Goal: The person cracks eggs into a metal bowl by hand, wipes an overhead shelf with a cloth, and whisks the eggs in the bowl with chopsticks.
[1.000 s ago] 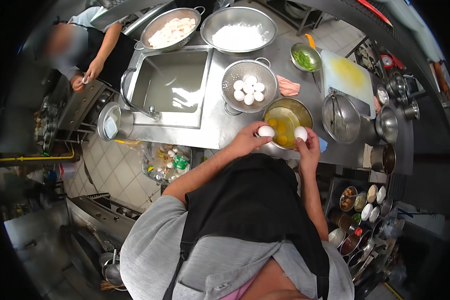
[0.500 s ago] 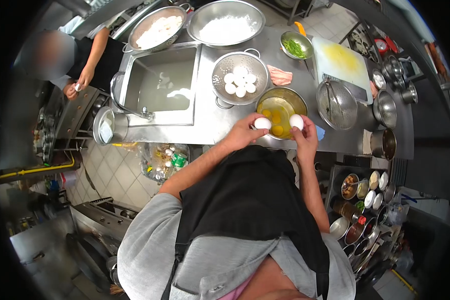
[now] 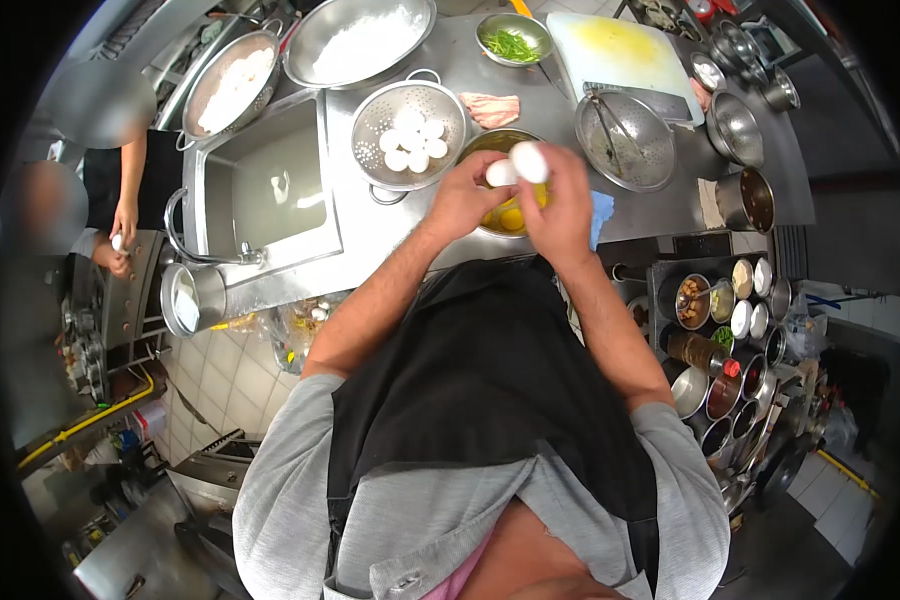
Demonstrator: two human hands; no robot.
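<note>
Above a metal mixing bowl (image 3: 522,137), my two hands are close together. My left hand (image 3: 457,200) is closed around a white egg (image 3: 499,174). Blurred by motion, my right hand (image 3: 562,215) grips another white egg (image 3: 530,162), which overlaps the first one in this view. Several yellow yolks (image 3: 511,219) lie in the bowl, partly hidden by my hands. To the left of the bowl, a perforated colander (image 3: 367,127) contains several whole white eggs (image 3: 409,140).
A water-filled sink (image 3: 260,190) is at left, beyond it a person's hand (image 3: 125,220) with a small white thing. Behind stand a wide bowl (image 3: 300,60) of white powder and raw meat (image 3: 491,109). At right are a strainer (image 3: 650,170), a cutting board (image 3: 610,55) and a blue cloth (image 3: 601,215).
My hands, apart at either side of the bowl before, have come together over it, each still with its egg. The whole view has shifted, so the counter appears further left and higher.
</note>
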